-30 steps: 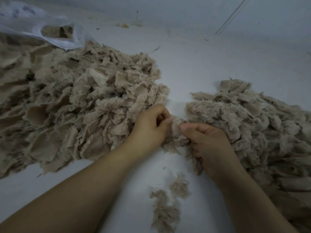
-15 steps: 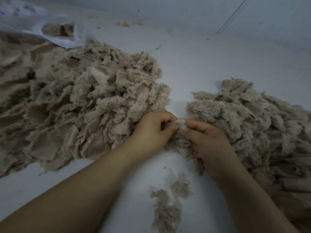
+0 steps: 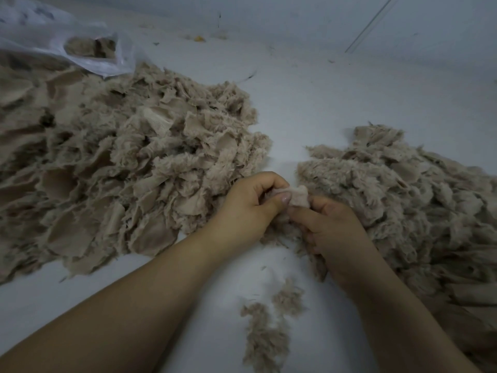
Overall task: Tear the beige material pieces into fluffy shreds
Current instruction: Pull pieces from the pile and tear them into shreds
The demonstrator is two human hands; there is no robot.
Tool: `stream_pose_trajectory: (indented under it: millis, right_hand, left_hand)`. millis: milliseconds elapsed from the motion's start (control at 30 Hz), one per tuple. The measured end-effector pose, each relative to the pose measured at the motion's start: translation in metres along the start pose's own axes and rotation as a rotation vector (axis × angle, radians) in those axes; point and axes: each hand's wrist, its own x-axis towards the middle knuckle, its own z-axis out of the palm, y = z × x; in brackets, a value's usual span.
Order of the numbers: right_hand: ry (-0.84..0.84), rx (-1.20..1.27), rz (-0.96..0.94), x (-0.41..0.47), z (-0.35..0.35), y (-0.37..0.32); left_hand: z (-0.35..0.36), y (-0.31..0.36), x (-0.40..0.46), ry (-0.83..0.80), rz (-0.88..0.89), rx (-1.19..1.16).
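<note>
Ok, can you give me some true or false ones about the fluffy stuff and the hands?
1. Both hands pinch one small beige piece. True: the left hand and right hand hold it between them.
2. The bigger pile lies on the right. False: it lies on the left; the smaller pile is on the right.
3. A plastic bag lies behind the bigger pile. True.
4. The surface in front of the hands holds no fluff. False: loose shreds lie there.
</note>
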Motion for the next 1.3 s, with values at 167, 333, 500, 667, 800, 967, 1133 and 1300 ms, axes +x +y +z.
stream_pose_trajectory:
  millis: [167, 333, 500, 667, 800, 967, 1133, 1300]
  right_hand:
    - [0.138, 0.0, 0.043, 0.007, -0.002, 0.007]
    - [0.204, 0.053, 0.084, 0.01, -0.003, 0.007]
    - [0.248, 0.062, 0.09, 0.012, -0.006, 0.008]
    - [0.29, 0.06, 0.087, 0.012, -0.008, 0.011]
    - [0.277, 0.041, 0.034, 0.01, -0.006, 0.009]
    - [0.202, 0.058, -0.057, 0.001, -0.002, 0.003]
    - [0.146, 0.004, -0.122, 0.0, -0.003, 0.004]
    - [0.094, -0.027, -0.08, 0.0, -0.002, 0.003]
  left_hand:
    - [-0.001, -0.003, 0.005, 0.192, -0.065, -0.03]
    - [-0.008, -0.009, 0.009, 0.315, -0.055, 0.01]
    - [-0.007, -0.007, 0.007, 0.381, -0.005, 0.038]
    - [-0.011, -0.012, 0.005, 0.426, 0.045, 0.145]
    - [-0.008, -0.013, 0.002, 0.438, 0.058, 0.143]
    - [-0.004, -0.004, -0.003, 0.422, 0.234, 0.335]
    - [-0.004, 0.002, -0.008, 0.335, 0.442, 0.643]
    - [-0.001, 0.004, -0.009, 0.21, 0.562, 0.694]
